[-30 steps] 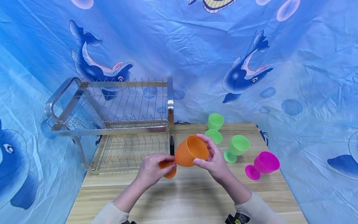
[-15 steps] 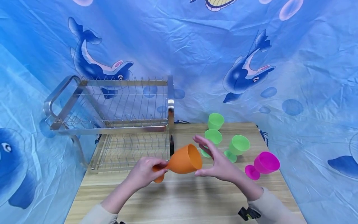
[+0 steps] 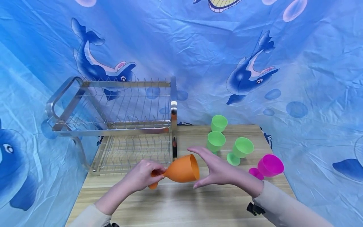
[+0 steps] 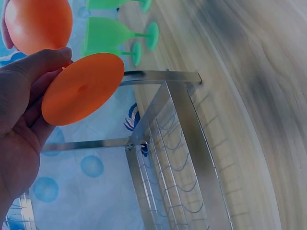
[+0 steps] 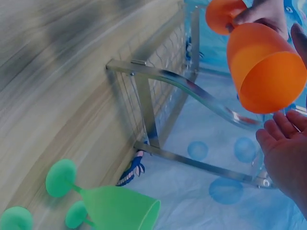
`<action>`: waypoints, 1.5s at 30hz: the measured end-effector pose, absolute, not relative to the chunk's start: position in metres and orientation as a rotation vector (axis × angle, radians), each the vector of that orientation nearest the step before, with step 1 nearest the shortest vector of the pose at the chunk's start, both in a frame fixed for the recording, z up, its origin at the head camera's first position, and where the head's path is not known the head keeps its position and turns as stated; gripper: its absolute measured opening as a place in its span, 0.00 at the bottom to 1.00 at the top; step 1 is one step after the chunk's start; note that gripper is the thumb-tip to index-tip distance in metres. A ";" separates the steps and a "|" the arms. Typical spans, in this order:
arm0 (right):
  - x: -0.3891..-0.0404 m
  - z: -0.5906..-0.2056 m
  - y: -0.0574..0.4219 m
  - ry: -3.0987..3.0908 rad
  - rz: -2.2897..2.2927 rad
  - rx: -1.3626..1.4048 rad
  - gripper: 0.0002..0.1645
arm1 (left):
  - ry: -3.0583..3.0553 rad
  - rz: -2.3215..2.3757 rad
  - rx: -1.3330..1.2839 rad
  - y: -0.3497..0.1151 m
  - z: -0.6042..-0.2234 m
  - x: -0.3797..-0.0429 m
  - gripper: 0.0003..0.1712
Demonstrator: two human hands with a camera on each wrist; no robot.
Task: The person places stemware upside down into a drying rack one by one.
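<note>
An orange plastic goblet (image 3: 181, 170) lies tilted on its side in the air, its mouth facing right. My left hand (image 3: 144, 175) pinches its stem near the base; the round orange foot (image 4: 84, 88) shows below the fingers in the left wrist view. Around the goblet's rim, but apart from it, my right hand (image 3: 219, 168) holds its thumb and fingers spread. The right wrist view shows that gap between the right hand (image 5: 290, 153) and the goblet's bowl (image 5: 261, 67).
A two-tier metal dish rack (image 3: 113, 130) stands at the left on the wooden table (image 3: 181, 208). Several green goblets (image 3: 244, 147) and a magenta goblet (image 3: 270, 165) stand at the right. Behind hangs a blue dolphin-print sheet (image 3: 193, 56).
The orange goblet has moved left and toward me in my left hand, and its mouth has turned further right. My right hand has let go of the bowl and spread its fingers.
</note>
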State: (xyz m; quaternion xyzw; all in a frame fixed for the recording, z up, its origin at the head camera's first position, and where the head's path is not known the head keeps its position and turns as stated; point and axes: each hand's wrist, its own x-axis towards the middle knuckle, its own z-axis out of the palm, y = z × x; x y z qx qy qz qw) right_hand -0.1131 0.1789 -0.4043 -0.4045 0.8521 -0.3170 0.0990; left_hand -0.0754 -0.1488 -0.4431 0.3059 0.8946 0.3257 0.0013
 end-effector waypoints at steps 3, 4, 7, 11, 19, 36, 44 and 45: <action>-0.114 -0.409 0.174 2.510 -0.919 -1.253 0.71 | 2.803 1.015 0.990 -0.150 -0.444 -0.077 0.07; -0.115 -0.410 0.173 2.508 -0.914 -1.271 0.70 | 2.798 1.014 0.997 -0.151 -0.444 -0.077 0.07; -0.115 -0.413 0.169 2.513 -0.904 -1.321 0.70 | 2.782 1.008 0.997 -0.152 -0.443 -0.078 0.07; -0.117 -0.418 0.165 2.524 -0.905 -1.384 0.69 | 2.762 0.987 0.975 -0.154 -0.442 -0.079 0.06; -0.121 -0.428 0.160 2.512 -0.942 -1.452 0.58 | 2.742 0.978 0.976 -0.154 -0.439 -0.079 0.06; -0.119 -0.430 0.165 2.523 -1.113 -1.322 0.50 | 2.849 0.966 0.945 -0.160 -0.418 -0.073 0.24; -0.116 -0.431 0.180 2.433 -1.396 -1.082 0.47 | 2.980 1.080 0.643 -0.192 -0.394 -0.056 0.42; -0.115 -0.431 0.181 2.401 -1.445 -1.048 0.46 | 2.980 1.107 0.604 -0.197 -0.394 -0.053 0.43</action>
